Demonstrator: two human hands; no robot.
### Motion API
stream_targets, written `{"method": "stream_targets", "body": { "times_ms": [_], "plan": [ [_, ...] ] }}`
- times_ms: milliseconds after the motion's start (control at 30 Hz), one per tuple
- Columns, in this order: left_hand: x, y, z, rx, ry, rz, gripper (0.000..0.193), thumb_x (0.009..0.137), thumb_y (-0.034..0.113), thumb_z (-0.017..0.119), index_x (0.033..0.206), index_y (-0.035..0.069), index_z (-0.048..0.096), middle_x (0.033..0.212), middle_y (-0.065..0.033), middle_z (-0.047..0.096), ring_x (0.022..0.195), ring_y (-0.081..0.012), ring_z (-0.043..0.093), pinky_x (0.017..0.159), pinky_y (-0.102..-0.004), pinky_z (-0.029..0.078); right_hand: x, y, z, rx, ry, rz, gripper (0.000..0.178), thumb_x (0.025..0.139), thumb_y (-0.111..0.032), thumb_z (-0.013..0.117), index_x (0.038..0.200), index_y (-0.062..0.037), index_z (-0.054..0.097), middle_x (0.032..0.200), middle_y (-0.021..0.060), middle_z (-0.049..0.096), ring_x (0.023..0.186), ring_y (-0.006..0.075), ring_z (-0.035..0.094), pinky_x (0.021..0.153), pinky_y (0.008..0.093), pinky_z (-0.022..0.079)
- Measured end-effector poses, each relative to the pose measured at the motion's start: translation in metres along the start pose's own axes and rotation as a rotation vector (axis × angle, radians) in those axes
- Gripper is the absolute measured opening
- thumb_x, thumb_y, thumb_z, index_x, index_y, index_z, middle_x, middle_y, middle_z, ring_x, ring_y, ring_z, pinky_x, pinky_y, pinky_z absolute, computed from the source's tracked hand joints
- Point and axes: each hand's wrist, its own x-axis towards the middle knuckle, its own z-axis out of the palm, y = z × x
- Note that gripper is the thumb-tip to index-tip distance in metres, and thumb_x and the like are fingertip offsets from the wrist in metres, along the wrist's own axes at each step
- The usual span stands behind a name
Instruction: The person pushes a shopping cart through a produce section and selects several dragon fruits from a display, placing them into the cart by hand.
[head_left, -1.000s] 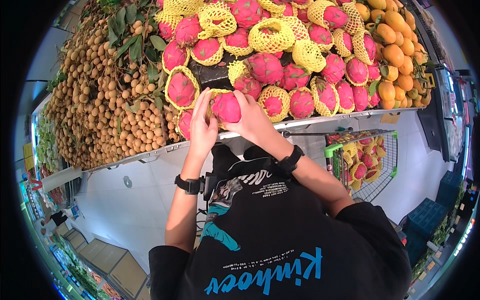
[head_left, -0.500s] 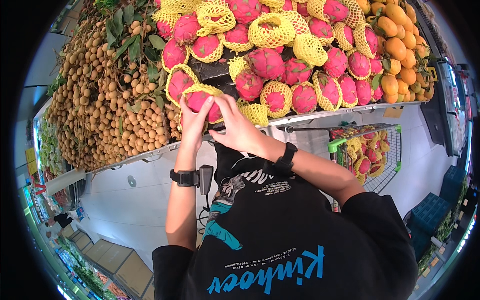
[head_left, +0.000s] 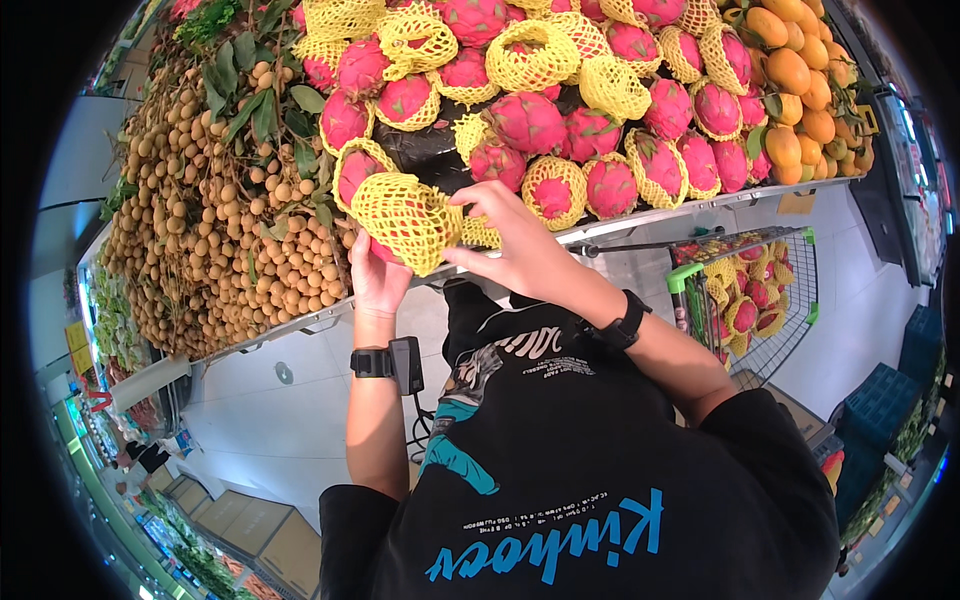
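A dragon fruit (head_left: 388, 254) in a yellow foam net (head_left: 405, 215) is raised in front of the display edge, the net covering most of it and pink skin showing at its lower left. My left hand (head_left: 376, 282) supports it from below, fingers partly hidden behind the fruit. On the other side, my right hand (head_left: 512, 240) has thumb and forefinger at the net's right edge, curved around it. Another netted dragon fruit (head_left: 360, 172) lies just behind. Farther back are many dragon fruits (head_left: 527, 122), some netted, with a loose foam net (head_left: 540, 55) among them.
Longans (head_left: 230, 240) with leafy stems pile up at left, and orange fruits (head_left: 790, 72) at right. A metal rail (head_left: 640, 219) edges the display. Right of me stands a wire cart (head_left: 790, 300) holding netted dragon fruits. Cardboard boxes (head_left: 235, 525) sit at lower left, dark crates (head_left: 880, 410) at right.
The dragon fruit has turned in my hands, so the net now faces up where bare pink skin showed. My right hand has shifted right, to the net's edge; my left is lower, beneath the fruit.
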Motion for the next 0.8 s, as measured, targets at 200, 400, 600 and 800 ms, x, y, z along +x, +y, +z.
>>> {"method": "stream_targets", "body": {
  "times_ms": [200, 400, 600, 800],
  "plan": [
    [-0.009, -0.016, 0.008, 0.040, 0.039, 0.016, 0.067, 0.096, 0.054, 0.051, 0.141, 0.006, 0.040, 0.136, -0.0100, 0.053, 0.124, -0.0238, 0.053, 0.107, -0.0415, 0.042, 0.005, -0.004, 0.011, -0.172, -0.123, -0.112, 0.047, 0.078, -0.026, 0.076, 0.114, -0.0048, 0.052, 0.102, 0.0120, 0.051, 0.100, 0.0307, 0.051, 0.089, 0.0402, 0.042],
    [-0.024, -0.018, 0.013, 0.243, 0.106, 0.042, 0.058, 0.097, 0.043, 0.054, 0.137, 0.003, 0.044, 0.132, -0.0111, 0.056, 0.120, -0.0223, 0.056, 0.103, -0.0385, 0.044, 0.003, 0.000, 0.032, -0.344, -0.142, -0.322, 0.041, 0.076, -0.024, 0.075, 0.108, -0.0083, 0.055, 0.101, 0.0080, 0.051, 0.101, 0.0264, 0.049, 0.086, 0.0382, 0.038],
    [-0.058, -0.014, -0.022, 0.336, 0.216, -0.076, 0.057, 0.092, 0.036, 0.056, 0.137, 0.002, 0.044, 0.130, -0.0131, 0.057, 0.117, -0.0256, 0.058, 0.099, -0.0417, 0.050, -0.002, -0.001, 0.024, -0.151, -0.392, -0.333, 0.037, 0.080, -0.026, 0.074, 0.109, -0.0099, 0.058, 0.102, 0.0077, 0.052, 0.102, 0.0262, 0.052, 0.088, 0.0391, 0.041],
    [-0.076, 0.023, -0.006, 0.126, 0.310, 0.150, 0.072, 0.082, 0.043, 0.062, 0.139, 0.004, 0.043, 0.129, -0.0153, 0.057, 0.115, -0.0293, 0.059, 0.097, -0.0453, 0.051, -0.027, 0.075, -0.021, -0.619, -0.159, -0.114, 0.040, 0.075, -0.022, 0.077, 0.110, -0.0080, 0.061, 0.112, 0.0117, 0.052, 0.108, 0.0306, 0.050, 0.091, 0.0414, 0.042]
  ]
}}
